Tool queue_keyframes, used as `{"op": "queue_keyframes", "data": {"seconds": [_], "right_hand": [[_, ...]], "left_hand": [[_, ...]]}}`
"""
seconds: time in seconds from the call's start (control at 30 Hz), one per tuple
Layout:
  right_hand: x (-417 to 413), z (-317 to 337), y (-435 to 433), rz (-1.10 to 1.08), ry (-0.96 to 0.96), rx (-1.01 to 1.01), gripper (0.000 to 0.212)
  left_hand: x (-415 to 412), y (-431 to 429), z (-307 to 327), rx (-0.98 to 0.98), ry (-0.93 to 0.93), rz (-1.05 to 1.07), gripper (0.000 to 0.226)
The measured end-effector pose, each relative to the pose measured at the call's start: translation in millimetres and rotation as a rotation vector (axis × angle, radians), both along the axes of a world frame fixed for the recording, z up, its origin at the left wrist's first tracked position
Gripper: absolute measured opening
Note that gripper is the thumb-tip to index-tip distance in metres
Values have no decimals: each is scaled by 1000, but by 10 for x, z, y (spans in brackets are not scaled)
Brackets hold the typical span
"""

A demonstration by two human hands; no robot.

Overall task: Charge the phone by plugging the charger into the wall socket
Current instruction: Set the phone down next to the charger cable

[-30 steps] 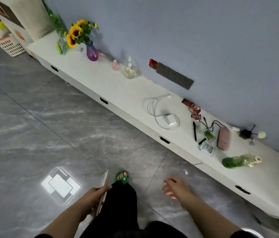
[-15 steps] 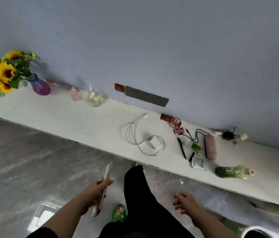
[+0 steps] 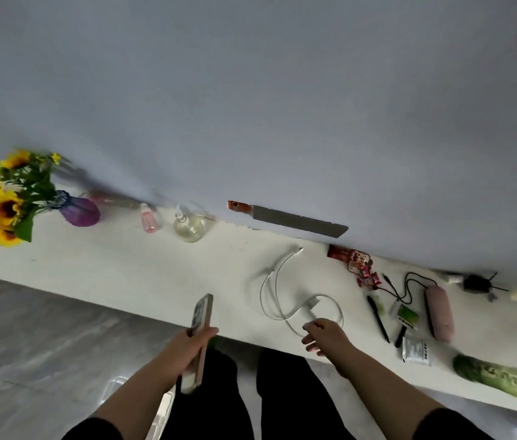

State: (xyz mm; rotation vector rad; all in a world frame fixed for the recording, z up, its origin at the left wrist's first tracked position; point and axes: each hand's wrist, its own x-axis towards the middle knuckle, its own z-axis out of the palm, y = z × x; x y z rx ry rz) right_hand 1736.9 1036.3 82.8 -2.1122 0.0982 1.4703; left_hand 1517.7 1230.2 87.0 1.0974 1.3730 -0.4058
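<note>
Right hand (image 3: 325, 336) reached charger (image 3: 313, 304) (phone (image 3: 200, 333) upright).

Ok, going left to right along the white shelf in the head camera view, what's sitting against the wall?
Sunflowers → purple vase → small pink bottle → clear pump bottle → grey wall socket strip → red snack packets → pink case.

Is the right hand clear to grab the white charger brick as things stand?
Probably yes. The right hand is empty, fingers spread, right at the charger brick on the shelf; only its own loose cable lies around it.
</note>
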Motion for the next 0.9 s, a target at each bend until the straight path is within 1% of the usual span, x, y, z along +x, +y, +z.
{"op": "queue_keyframes", "data": {"seconds": [0.1,0.2,0.3,0.4,0.43,0.5,0.6,0.67,0.73,0.9], "right_hand": [[-74,-124,436,-54,-4,12,15],[-175,-361,717,-129,-31,-23,11],[-281,-715,822,-166,-70,-105,17],[-337,-1104,847,-106,-138,-189,25],[-334,-1245,845,-69,-164,-210,31],[-311,-1527,838,36,-221,-256,52],[-271,-1897,822,260,-271,-285,98],[-234,-2118,808,406,-316,-308,122],[-225,-2298,788,518,-388,-344,134],[-218,-2565,738,687,-464,-406,141]], "left_hand": [[101,360,-248,0,23,-85,46],[268,616,-533,4,43,-149,54],[508,711,-860,63,91,-186,70],[758,698,-1231,147,158,-230,79],[836,680,-1348,179,175,-253,80],[975,626,-1590,252,207,-326,76],[1163,542,-1910,380,255,-411,74],[1273,476,-2069,443,269,-416,74],[1364,410,-2200,494,274,-366,75],[1537,312,-2509,626,290,-340,81]]}}
